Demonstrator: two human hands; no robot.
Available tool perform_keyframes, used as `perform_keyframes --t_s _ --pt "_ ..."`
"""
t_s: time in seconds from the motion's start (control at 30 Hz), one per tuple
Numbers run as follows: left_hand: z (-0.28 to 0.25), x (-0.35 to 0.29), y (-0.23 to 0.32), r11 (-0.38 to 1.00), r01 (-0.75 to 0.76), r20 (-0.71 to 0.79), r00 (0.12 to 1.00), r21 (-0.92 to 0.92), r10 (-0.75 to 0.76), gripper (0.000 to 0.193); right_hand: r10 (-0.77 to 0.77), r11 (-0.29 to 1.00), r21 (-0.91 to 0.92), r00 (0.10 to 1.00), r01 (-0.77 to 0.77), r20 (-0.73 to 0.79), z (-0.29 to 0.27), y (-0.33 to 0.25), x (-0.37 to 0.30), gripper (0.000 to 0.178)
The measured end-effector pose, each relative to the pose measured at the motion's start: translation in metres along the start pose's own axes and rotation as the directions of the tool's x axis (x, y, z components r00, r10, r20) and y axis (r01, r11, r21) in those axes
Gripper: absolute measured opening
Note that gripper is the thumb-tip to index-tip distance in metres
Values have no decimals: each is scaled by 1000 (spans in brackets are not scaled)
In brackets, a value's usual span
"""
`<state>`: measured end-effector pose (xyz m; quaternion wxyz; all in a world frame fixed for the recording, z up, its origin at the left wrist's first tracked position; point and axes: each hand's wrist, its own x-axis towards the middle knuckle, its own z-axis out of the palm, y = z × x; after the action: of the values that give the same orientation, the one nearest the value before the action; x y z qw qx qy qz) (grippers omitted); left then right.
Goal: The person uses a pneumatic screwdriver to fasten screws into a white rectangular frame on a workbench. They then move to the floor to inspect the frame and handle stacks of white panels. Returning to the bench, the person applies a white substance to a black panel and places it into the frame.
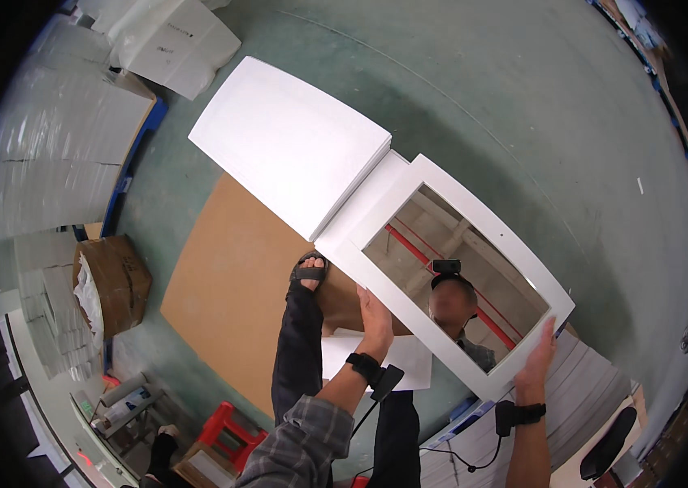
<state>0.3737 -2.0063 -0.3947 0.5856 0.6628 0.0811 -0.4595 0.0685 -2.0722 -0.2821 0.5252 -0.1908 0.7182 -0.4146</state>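
White-framed and rectangular, the mirror panel (pixel 397 209) lay face up between the operator's two hands. The left hand (pixel 374 319) was set along its near long edge and the right hand (pixel 536 363) at its near right corner, both with fingers extended rather than clenched; whether any fingertips hooked beneath could not be told. Placement at the border kept both palms off the glass and presumably steadied the panel from two sides. The panel rested over a white board (pixel 370 193), of which a strip showed at the left end. Adjoining this stood a white panel stack (pixel 291 146), apparently aligned for compact stacking. A brown cardboard sheet (pixel 222 285) covered the floor alongside, probably to protect finished surfaces. Grey boards (pixel 583 374) lay to the right, and a red stool (pixel 228 435) stood at lower left.
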Motion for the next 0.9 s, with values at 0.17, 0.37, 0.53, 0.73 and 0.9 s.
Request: perform_keyframes --t_s 0.17,0.37,0.53,0.73,0.9 --pt "-11 10 -4 997 41 41 998 -62 -39 53 -38 999 1 999 38 -26 15 1 3 52" --pt "-22 10 -11 992 97 80 993 -83 -90 62 16 1000 -27 1000 -16 -13 36 -6 -11 58" --pt "-20 6 -7 979 158 82 986 -128 -149 54 -13 1000 23 999 12 46 27 14 7 55" --pt "-25 9 -9 975 159 73 986 -155 -149 48 -17 999 51 998 14 59 40 21 11 51" --pt "-21 6 -3 969 178 68 983 -173 -168 41 -21 999 33 999 20 32 48 24 11 54"
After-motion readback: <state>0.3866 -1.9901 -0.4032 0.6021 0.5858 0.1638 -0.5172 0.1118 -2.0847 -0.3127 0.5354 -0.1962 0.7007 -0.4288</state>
